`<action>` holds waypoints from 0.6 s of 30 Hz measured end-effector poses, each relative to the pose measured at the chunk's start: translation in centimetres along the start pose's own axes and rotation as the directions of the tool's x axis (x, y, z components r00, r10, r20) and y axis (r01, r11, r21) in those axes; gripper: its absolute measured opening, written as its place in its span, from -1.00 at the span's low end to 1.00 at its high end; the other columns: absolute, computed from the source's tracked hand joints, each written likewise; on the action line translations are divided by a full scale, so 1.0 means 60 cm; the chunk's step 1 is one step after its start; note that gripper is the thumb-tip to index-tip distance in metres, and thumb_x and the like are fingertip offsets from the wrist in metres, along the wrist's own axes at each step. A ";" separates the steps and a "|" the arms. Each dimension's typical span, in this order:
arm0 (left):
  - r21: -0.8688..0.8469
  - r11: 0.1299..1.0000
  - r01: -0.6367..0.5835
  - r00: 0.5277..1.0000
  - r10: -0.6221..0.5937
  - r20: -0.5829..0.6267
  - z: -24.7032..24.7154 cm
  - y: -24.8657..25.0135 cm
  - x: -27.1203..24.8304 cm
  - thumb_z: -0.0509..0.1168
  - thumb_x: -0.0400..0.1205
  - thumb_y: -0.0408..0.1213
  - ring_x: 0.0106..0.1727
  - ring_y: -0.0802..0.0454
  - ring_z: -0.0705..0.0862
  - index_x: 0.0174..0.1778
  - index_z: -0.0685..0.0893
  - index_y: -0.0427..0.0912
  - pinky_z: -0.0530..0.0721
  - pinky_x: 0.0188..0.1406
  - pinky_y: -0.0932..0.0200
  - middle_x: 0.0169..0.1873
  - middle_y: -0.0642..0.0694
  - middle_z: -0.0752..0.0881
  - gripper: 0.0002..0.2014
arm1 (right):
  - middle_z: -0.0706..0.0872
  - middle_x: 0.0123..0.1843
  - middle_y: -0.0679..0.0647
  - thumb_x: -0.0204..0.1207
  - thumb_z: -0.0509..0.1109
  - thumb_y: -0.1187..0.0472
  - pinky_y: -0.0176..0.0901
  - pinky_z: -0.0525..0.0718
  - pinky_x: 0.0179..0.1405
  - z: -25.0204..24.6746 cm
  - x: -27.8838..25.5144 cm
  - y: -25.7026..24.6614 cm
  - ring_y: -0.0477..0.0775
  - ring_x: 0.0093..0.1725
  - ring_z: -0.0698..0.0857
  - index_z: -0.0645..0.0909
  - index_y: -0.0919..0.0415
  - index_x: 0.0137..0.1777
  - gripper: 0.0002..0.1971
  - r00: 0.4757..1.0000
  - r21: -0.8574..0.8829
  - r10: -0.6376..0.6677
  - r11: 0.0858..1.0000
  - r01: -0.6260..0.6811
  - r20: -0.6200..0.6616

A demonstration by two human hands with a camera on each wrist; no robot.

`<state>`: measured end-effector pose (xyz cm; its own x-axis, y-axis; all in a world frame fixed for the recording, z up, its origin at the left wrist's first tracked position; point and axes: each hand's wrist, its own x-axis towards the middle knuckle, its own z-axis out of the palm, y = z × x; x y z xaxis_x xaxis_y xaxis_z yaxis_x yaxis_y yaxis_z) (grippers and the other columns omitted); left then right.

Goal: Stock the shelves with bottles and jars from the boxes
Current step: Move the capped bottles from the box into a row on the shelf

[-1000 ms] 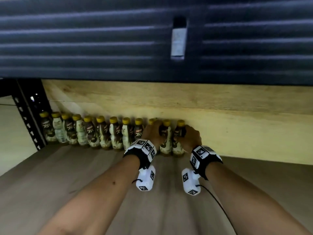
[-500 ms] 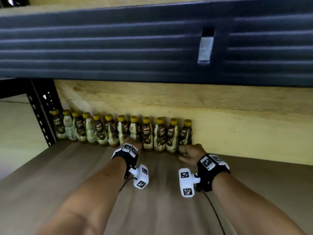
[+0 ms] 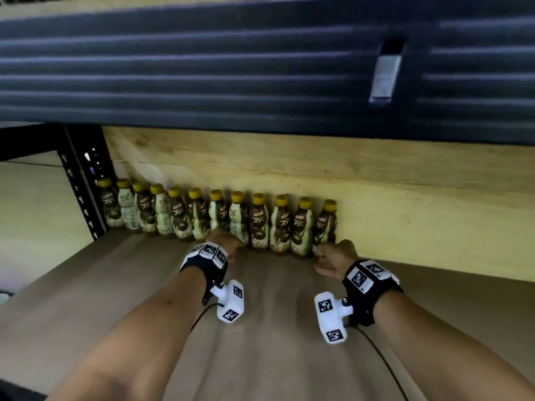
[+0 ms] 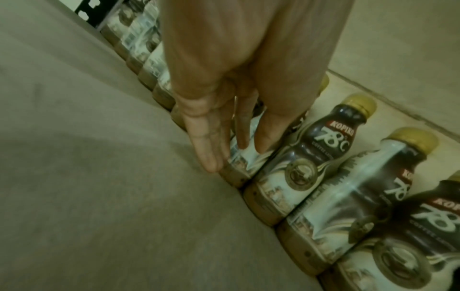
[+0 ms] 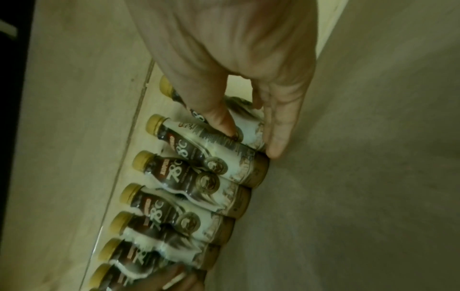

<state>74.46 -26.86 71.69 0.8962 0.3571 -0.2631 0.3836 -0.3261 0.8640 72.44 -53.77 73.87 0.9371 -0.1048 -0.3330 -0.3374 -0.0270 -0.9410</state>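
Note:
A row of several brown-and-white coffee bottles (image 3: 259,224) with gold caps stands upright along the back wall of the wooden shelf (image 3: 275,328). My left hand (image 3: 227,241) is low in front of the middle of the row. Its straight fingers (image 4: 211,149) touch the base of one bottle (image 4: 246,157). My right hand (image 3: 333,253) is at the right end of the row, and its straight fingers (image 5: 273,137) and thumb rest against the lower part of the end bottle (image 5: 251,126). Neither hand holds anything.
A dark ribbed beam (image 3: 260,68) of the shelf above hangs low over the opening. A black perforated upright (image 3: 84,183) stands at the row's left end. The yellow back wall (image 3: 419,215) runs on to the right of the end bottle, with bare shelf board in front.
A second ago both hands were wrapped round bottles at the right end of the row. They have let go, dropped low, and now touch the bottle bases with straight fingers.

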 end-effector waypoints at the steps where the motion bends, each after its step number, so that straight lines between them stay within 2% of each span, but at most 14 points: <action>1: -0.024 1.000 0.007 1.000 -0.007 0.008 -0.005 0.008 -0.007 0.47 0.48 -0.32 -0.34 -0.17 0.71 -0.17 0.75 -0.39 0.76 -0.22 -0.08 -0.34 -0.31 0.74 -0.84 | 0.63 -0.16 0.24 0.58 0.40 0.32 0.02 0.72 -0.24 0.004 -0.006 0.000 0.19 -0.20 0.66 0.52 0.33 -0.03 -0.89 1.000 -0.019 -0.002 1.000 0.002 0.021; 2: -0.029 0.999 0.036 0.999 -0.035 0.032 -0.008 0.014 -0.017 0.46 0.51 -0.35 -0.33 -0.15 0.72 -0.15 0.74 -0.40 0.74 -0.24 0.00 -0.32 -0.28 0.75 -0.85 | 0.64 -0.14 0.23 0.59 0.40 0.28 0.00 0.71 -0.27 0.009 -0.013 0.001 0.20 -0.19 0.67 0.53 0.32 0.03 -0.87 0.999 -0.060 0.003 0.998 0.000 0.051; 4: 0.028 0.996 0.087 0.983 -0.090 0.161 0.004 0.027 -0.036 0.36 0.62 -0.34 -0.24 -0.06 0.71 -0.10 0.69 -0.35 0.73 -0.22 0.09 -0.20 -0.21 0.75 -0.88 | 0.66 -0.08 0.21 0.61 0.38 0.26 0.01 0.72 -0.14 0.024 -0.019 0.008 0.16 -0.15 0.67 0.57 0.28 0.08 -0.87 0.990 -0.152 -0.001 0.988 0.022 0.138; 6: 0.071 0.997 0.037 0.973 -0.052 0.225 0.027 0.034 -0.047 0.38 0.60 -0.34 -0.11 -0.04 0.71 -0.09 0.71 -0.26 0.75 -0.12 0.06 -0.08 -0.17 0.75 -0.94 | 0.68 -0.02 0.18 0.60 0.35 0.34 -0.02 0.73 -0.07 0.038 -0.020 0.011 0.13 -0.05 0.68 0.61 0.26 0.06 -0.92 0.983 -0.259 -0.032 0.963 0.080 0.183; 7: 0.106 0.994 -0.021 0.978 -0.001 0.206 0.038 0.034 -0.042 0.44 0.55 -0.34 -0.04 -0.09 0.73 -0.07 0.75 -0.22 0.78 -0.03 0.00 -0.03 -0.17 0.76 -0.92 | 0.69 -0.01 0.17 0.59 0.34 0.37 -0.01 0.75 -0.06 0.043 -0.018 0.009 0.13 0.00 0.68 0.63 0.29 0.08 -0.88 0.981 -0.306 -0.056 0.945 0.111 0.184; 9: 0.189 0.976 -0.109 0.978 0.071 0.198 0.056 0.035 -0.038 0.51 0.49 -0.30 0.08 -0.19 0.72 0.08 0.77 -0.20 0.74 0.14 -0.12 0.05 -0.18 0.75 -0.75 | 0.70 0.05 0.21 0.59 0.32 0.35 0.12 0.74 0.13 0.047 -0.017 0.003 0.22 0.13 0.67 0.66 0.38 0.20 -0.77 0.972 -0.403 -0.128 0.893 0.199 0.195; 11: 0.234 0.962 -0.138 0.973 0.087 0.215 0.067 0.035 -0.037 0.52 0.47 -0.24 0.13 -0.20 0.72 0.22 0.71 -0.23 0.71 0.20 -0.13 0.12 -0.20 0.74 -0.61 | 0.69 0.23 0.31 0.60 0.31 0.30 0.19 0.62 0.33 0.048 -0.013 -0.003 0.31 0.29 0.64 0.63 0.42 0.29 -0.69 0.964 -0.459 -0.163 0.854 0.245 0.212; 12: 0.235 0.962 -0.140 0.972 0.088 0.217 0.069 0.034 -0.037 0.52 0.47 -0.22 0.14 -0.19 0.72 0.24 0.69 -0.22 0.71 0.20 -0.12 0.13 -0.18 0.73 -0.58 | 0.69 0.24 0.30 0.60 0.33 0.30 0.18 0.61 0.35 0.048 -0.017 -0.007 0.30 0.31 0.63 0.64 0.42 0.28 -0.69 0.961 -0.483 -0.168 0.837 0.256 0.218; 15: 0.261 0.948 -0.184 0.967 0.127 0.221 0.063 0.031 -0.052 0.50 0.51 -0.21 0.23 -0.16 0.65 0.27 0.67 -0.18 0.66 0.28 -0.10 0.18 -0.11 0.66 -0.59 | 0.64 0.14 0.14 0.55 0.40 0.32 0.11 0.67 0.28 0.045 -0.023 -0.008 0.13 0.15 0.61 0.67 0.31 0.23 -0.74 0.955 -0.520 -0.148 0.812 0.266 0.257; 16: 0.266 0.941 -0.207 0.967 0.154 0.205 0.058 0.028 -0.054 0.49 0.51 -0.21 0.27 -0.16 0.63 0.27 0.69 -0.18 0.62 0.32 -0.07 0.22 -0.13 0.65 -0.60 | 0.62 0.16 0.11 0.55 0.40 0.30 0.10 0.68 0.26 0.042 -0.030 -0.009 0.08 0.14 0.58 0.66 0.24 0.23 -0.74 0.952 -0.530 -0.128 0.806 0.263 0.277; 18: 0.289 0.923 -0.255 0.962 0.212 0.171 0.038 0.031 -0.069 0.48 0.53 -0.24 0.29 -0.18 0.62 0.24 0.72 -0.26 0.61 0.33 -0.04 0.27 -0.22 0.66 -0.63 | 0.61 0.25 0.10 0.57 0.40 0.25 0.10 0.69 0.24 0.033 -0.048 -0.015 0.10 0.21 0.58 0.64 0.20 0.23 -0.75 0.945 -0.583 -0.125 0.760 0.287 0.303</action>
<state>71.98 -30.92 73.41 0.9818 0.1244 -0.1437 0.1901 -0.6447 0.7404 70.21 -51.46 75.54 0.9547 0.2050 -0.2158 -0.0400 -0.6300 -0.7756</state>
